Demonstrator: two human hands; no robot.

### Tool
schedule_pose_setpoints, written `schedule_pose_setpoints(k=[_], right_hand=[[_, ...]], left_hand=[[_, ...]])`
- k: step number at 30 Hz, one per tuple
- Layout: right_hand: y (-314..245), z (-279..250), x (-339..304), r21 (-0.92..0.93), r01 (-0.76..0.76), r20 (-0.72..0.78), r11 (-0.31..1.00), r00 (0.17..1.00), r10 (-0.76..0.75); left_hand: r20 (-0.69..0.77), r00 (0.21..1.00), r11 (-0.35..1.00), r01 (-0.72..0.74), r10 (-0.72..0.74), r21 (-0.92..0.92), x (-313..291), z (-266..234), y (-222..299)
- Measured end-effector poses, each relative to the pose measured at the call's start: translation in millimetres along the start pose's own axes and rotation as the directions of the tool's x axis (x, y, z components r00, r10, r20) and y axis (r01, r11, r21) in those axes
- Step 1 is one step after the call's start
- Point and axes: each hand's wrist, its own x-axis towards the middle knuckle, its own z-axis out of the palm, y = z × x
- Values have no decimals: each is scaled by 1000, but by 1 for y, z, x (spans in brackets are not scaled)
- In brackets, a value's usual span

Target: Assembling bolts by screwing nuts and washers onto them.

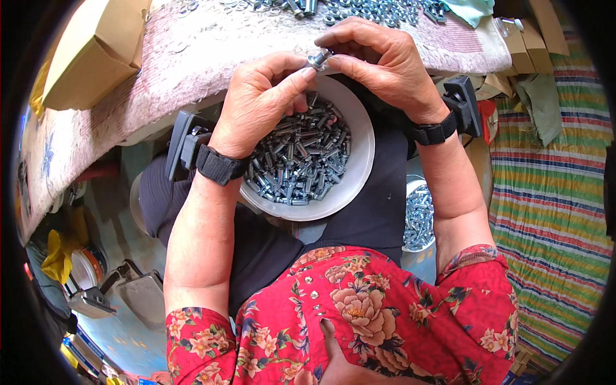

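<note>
Between my two hands, just over the near edge of the cloth-covered table, is a small silvery bolt [318,59] with a wider round collar or washer on it. My left hand [266,93] is closed, pinching the bolt between thumb and forefinger. My right hand [388,64] is also closed at the bolt's other end, thumb below and bent forefinger above; what its fingertips cover is partly hidden. Below my hands, a white round bowl [362,151] rests in my lap, filled with many metal bolts [301,157]. My left hand hangs over its far rim.
Loose nuts [366,11], washers and a few bolts lie along the far part of the table [212,48]. A cardboard box [96,58] stands at the left. Another white bucket of bolts [419,218] is beside my right leg. Striped sheeting [552,212] covers the right side.
</note>
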Motion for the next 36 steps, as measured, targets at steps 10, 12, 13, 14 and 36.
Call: schedule_pose_setpoints(k=[10,12,13,14,36], right_hand=[[-14,23,14,-552,76,-15,830,995,-101],[-15,28,14,-525,73,-59,848,991,-122],[-16,29,14,-525,78,-57,847,990,-127],[-17,31,15,-158,-16,-216,987,976,-18],[-39,50,-16,-163,-67,-16,984,998,65]], left_hand=[[-112,978,968,-154,179,199,-16,-6,7],[-121,971,962,-179,207,205,-20,-8,5],[-123,970,961,-183,211,207,-21,-8,6],[-72,975,970,-200,212,141,-23,-7,8],[122,992,1000,-16,13,22,-43,-26,19]])
